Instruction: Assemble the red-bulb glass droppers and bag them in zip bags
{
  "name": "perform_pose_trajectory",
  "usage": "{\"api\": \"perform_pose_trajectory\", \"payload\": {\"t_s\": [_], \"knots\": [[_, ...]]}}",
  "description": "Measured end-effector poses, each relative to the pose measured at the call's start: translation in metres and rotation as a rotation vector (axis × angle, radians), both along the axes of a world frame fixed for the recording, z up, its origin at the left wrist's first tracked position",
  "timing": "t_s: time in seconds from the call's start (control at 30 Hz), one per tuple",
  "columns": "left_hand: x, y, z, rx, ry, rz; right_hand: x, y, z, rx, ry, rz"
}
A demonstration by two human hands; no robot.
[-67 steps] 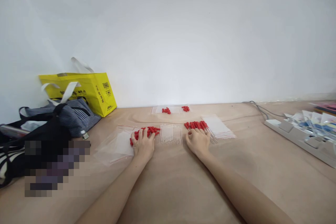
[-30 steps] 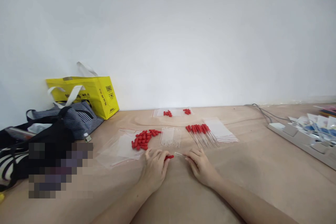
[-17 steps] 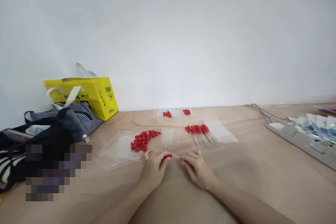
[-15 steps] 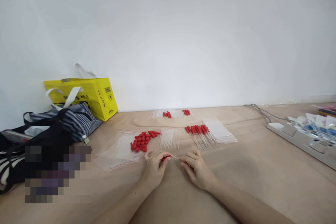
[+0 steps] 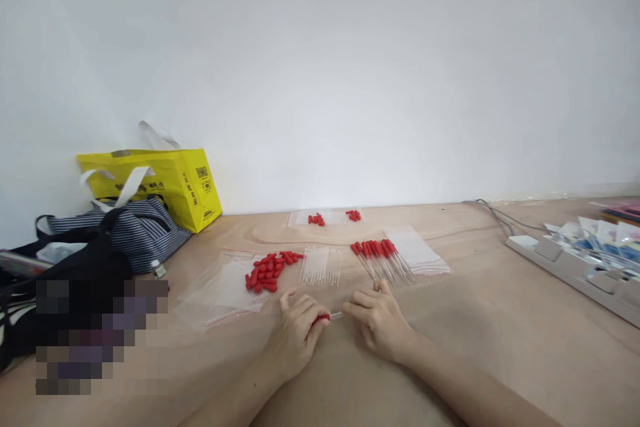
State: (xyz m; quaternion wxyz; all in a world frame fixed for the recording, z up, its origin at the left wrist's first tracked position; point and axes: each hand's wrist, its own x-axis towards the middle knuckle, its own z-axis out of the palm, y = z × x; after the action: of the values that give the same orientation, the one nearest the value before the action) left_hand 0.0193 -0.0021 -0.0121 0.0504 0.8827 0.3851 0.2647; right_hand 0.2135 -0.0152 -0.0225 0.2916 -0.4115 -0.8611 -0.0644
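Observation:
My left hand [image 5: 296, 335] is closed around a red rubber bulb [image 5: 323, 317], its index finger and thumb pinching it. From the bulb a thin clear glass tube [image 5: 337, 315] runs right to the fingertips of my right hand [image 5: 383, 320], which are closed on its other end. Loose red bulbs [image 5: 269, 270] lie in a pile on plastic bags beyond my left hand. Beside them is a row of bare clear tubes [image 5: 320, 265]. Several droppers [image 5: 380, 257] with red bulbs on their tubes lie side by side beyond my right hand.
Flat plastic bags [image 5: 215, 293] lie at the left, white ones [image 5: 420, 253] at the right. More bulbs [image 5: 316, 219] sit near the wall. A yellow bag [image 5: 200, 197], a striped bag [image 5: 150, 230] and a small bottle [image 5: 158, 269] stand left. A power strip [image 5: 575, 280] lies right.
Both hands have come slightly nearer to me with the bulb and tube still between them. Less of the bulb shows from my left hand. The view has shifted a little.

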Motion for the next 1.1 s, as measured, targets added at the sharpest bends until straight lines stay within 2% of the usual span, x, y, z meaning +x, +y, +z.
{"api": "perform_pose_trajectory", "payload": {"t_s": [0.3,0.63,0.8,0.97,1.1], "knots": [[0.0,0.0,-0.003,0.054,-0.041,0.017,-0.013,-0.005,-0.003,-0.126,0.179,-0.011],[-0.001,0.002,-0.003,0.052,0.033,-0.077,-0.012,0.0,-0.003,-0.255,0.164,0.026],[-0.007,0.012,0.0,0.023,0.059,-0.101,-0.004,0.004,0.0,-0.304,0.151,0.082],[-0.014,0.02,0.002,-0.062,0.022,-0.041,0.008,0.009,0.003,-0.275,0.15,0.069],[-0.015,0.021,0.001,-0.052,0.032,-0.033,0.007,0.008,0.002,-0.139,0.058,-0.02]]}}
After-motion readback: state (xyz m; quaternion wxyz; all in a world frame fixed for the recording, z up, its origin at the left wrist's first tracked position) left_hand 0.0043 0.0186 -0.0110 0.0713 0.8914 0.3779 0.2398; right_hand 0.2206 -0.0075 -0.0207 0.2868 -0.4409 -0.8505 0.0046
